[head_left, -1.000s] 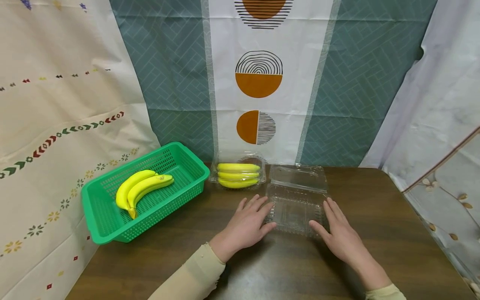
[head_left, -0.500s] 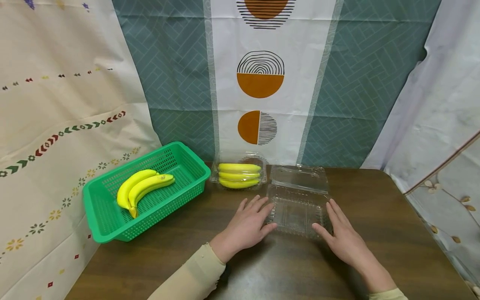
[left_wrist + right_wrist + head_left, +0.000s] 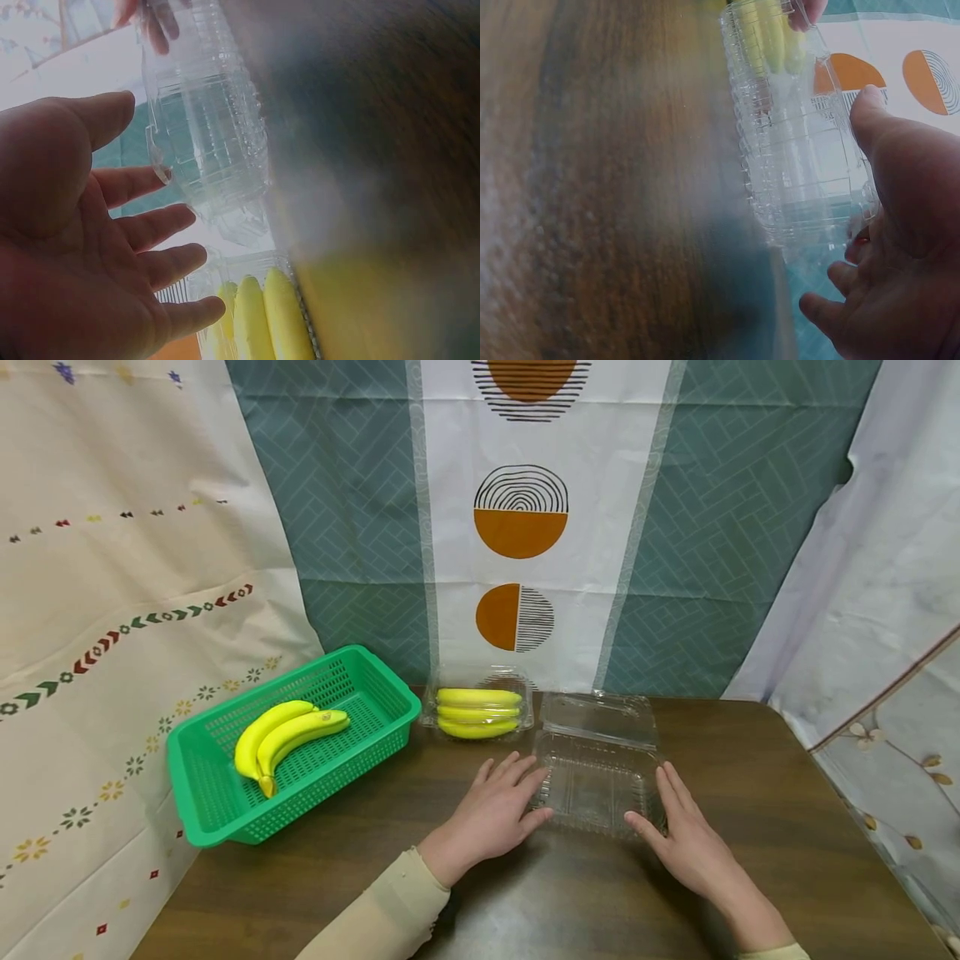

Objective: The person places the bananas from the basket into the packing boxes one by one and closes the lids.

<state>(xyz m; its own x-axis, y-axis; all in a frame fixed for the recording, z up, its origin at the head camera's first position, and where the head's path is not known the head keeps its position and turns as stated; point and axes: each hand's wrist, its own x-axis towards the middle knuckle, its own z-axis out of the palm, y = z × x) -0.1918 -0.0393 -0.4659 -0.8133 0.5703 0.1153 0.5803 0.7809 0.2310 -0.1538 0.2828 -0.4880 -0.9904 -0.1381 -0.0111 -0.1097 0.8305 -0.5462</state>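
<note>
A clear plastic clamshell container (image 3: 588, 785) lies unfolded on the table, its lid (image 3: 596, 718) laid back toward the curtain and nothing inside its base. At its left edge is my left hand (image 3: 489, 814), fingers spread and straight; in the left wrist view the index fingertip (image 3: 161, 176) meets the rim. My right hand (image 3: 690, 843) flanks the right edge with extended fingers, and in the right wrist view a fingertip (image 3: 861, 236) shows at the corner of the plastic. Neither hand grips anything. Behind my left hand, a second clamshell holds three bananas (image 3: 478, 714) side by side.
A green perforated basket (image 3: 330, 797) stands at the left, with a pair of joined bananas (image 3: 300, 735) in it. A patterned curtain (image 3: 352, 527) hangs right behind the dark wooden table (image 3: 555, 902). Cloths hang along both sides.
My right hand has shifted very slightly to the right along the container's edge. The left hand, the containers and the basket stay where they were.
</note>
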